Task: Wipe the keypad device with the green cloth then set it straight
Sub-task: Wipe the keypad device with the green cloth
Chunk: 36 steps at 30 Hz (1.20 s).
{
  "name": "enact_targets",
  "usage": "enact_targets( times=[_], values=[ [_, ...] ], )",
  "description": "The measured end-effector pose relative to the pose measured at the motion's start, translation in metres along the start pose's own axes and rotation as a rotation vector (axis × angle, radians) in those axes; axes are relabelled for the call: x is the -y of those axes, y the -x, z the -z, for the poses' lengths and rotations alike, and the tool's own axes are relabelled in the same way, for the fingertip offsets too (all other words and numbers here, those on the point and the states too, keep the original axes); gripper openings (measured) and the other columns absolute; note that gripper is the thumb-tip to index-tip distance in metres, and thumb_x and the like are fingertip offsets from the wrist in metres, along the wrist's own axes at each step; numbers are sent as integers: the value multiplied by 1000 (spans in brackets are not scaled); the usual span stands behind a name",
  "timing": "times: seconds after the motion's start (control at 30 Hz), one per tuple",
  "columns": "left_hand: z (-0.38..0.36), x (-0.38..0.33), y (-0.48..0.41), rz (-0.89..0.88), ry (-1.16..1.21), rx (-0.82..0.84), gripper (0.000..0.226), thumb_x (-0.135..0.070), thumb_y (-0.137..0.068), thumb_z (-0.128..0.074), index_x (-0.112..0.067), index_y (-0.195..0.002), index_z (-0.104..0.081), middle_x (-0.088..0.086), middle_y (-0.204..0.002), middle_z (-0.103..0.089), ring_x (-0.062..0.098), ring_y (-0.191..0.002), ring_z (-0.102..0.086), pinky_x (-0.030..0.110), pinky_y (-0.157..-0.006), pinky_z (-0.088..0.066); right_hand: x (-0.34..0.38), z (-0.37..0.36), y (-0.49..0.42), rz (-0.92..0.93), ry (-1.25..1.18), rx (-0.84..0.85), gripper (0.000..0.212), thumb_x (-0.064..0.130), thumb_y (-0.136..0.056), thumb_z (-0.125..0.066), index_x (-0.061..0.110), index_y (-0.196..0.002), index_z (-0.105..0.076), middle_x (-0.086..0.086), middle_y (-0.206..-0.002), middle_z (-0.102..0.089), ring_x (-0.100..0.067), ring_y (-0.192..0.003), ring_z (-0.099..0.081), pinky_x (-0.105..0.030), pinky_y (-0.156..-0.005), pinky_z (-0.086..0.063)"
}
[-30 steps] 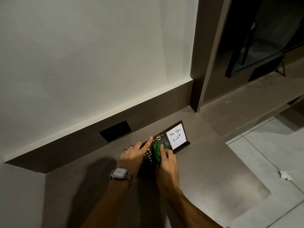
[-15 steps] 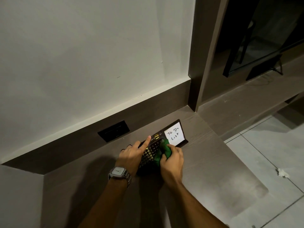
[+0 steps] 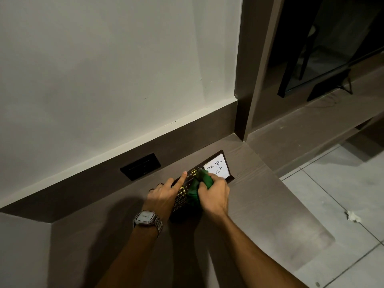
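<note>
A dark keypad device [image 3: 181,195] with rows of gold-marked keys lies at an angle on the brown desk [image 3: 259,204]. Its far end carries a white panel [image 3: 217,166] with "To Do List" written by hand. My right hand [image 3: 214,194] clutches a bunched green cloth [image 3: 199,186] and presses it on the upper keys, just short of the panel. My left hand [image 3: 164,194], with a watch on the wrist, rests on the device's left edge with its index finger stretched along the top. The near end of the device is in shadow.
A black wall socket [image 3: 140,166] sits in the brown skirting behind the desk. The desk's right edge drops to a tiled floor [image 3: 342,204] where a scrap of white paper [image 3: 353,216] lies. A brown pillar [image 3: 247,80] and a lower shelf stand at right.
My right hand has slid the green cloth up the keypad from the middle keys toward the white panel. My left hand has stayed on the device's left edge.
</note>
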<state>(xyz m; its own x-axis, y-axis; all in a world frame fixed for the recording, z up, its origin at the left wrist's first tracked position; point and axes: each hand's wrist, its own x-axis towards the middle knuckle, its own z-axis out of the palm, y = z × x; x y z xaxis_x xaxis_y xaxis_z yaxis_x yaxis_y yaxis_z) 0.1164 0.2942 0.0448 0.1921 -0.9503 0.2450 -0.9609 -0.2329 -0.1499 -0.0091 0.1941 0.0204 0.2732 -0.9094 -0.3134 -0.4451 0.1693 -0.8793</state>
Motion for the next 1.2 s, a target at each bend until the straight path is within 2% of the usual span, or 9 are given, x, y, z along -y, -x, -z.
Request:
enact_targets(
  times=[0.23, 0.37, 0.47, 0.6, 0.67, 0.73, 0.87, 1.03, 1.2],
  values=[
    [0, -1, 0, 4, -26, 19, 56, -19, -83, -59, -22, -137, -46, 8, -87, -68, 22, -52, -59, 31, -42, -50, -9, 2, 4, -26, 38, 87, 47, 16, -93, -61, 11, -140, -57, -11, -131, -60, -25, -112, -65, -37, -85, -62],
    [4, -3, 0, 5, -40, 33, 55, -23, -84, -63, -22, -136, -47, 7, -87, -68, 22, -52, -59, 30, -42, -50, -6, 7, 2, -57, -52, 26, 41, 13, -94, -60, 12, -135, -59, -10, -123, -67, -24, -107, -70, -25, -72, -61],
    [3, -3, 1, 26, 6, 103, 63, -17, -85, -66, -24, -141, -39, 8, -92, -67, 24, -57, -60, 32, -47, -53, -17, 0, 18, -116, -6, 151, 46, 13, -95, -58, 11, -141, -53, -11, -121, -67, -21, -98, -70, -22, -64, -58],
    [-1, -1, 1, 64, 70, 192, 61, -20, -94, -50, -28, -147, -21, 9, -107, -62, 27, -71, -61, 37, -58, -55, -9, 4, 10, -121, -92, 137, 37, 10, -92, -59, 9, -129, -63, -9, -111, -71, -24, -100, -70, -34, -79, -62],
    [-2, -1, 1, 77, 70, 227, 72, -29, -90, -57, -30, -148, -14, 7, -110, -59, 26, -78, -61, 38, -62, -54, -9, 12, 2, -144, -69, 8, 31, 9, -91, -59, 9, -122, -67, -9, -106, -72, -22, -94, -70, -20, -65, -58],
    [-4, -2, 0, 82, 44, 242, 78, -23, -90, -61, -31, -148, -10, 5, -110, -58, 24, -77, -61, 36, -62, -54, -11, 12, 5, -120, 66, 74, 33, 10, -92, -60, 10, -124, -66, -9, -111, -71, -17, -87, -67, -12, -53, -50],
    [-7, 0, -2, 73, 1, 278, 71, -13, -96, -46, -34, -148, -1, 5, -111, -55, 22, -76, -60, 34, -61, -52, 6, -3, 10, 92, 253, 353, 42, 12, -91, -60, 18, -133, -64, -8, -121, -63, -18, -92, -68, -33, -73, -63],
    [-6, 2, -5, 91, 75, 325, 82, -23, -93, -56, -34, -147, 5, 6, -116, -52, 23, -82, -60, 38, -69, -55, 5, 1, 10, 53, 398, 450, 30, 14, -90, -63, 10, -119, -66, -11, -122, -62, -25, -100, -68, -41, -84, -61],
    [-8, 3, -6, 91, 53, 332, 79, -18, -94, -53, -34, -147, 3, 7, -114, -52, 25, -82, -60, 37, -66, -53, 11, -4, 7, 61, 188, 420, 38, 14, -90, -61, 14, -128, -64, -9, -117, -68, -21, -100, -69, -40, -84, -62]
  ],
)
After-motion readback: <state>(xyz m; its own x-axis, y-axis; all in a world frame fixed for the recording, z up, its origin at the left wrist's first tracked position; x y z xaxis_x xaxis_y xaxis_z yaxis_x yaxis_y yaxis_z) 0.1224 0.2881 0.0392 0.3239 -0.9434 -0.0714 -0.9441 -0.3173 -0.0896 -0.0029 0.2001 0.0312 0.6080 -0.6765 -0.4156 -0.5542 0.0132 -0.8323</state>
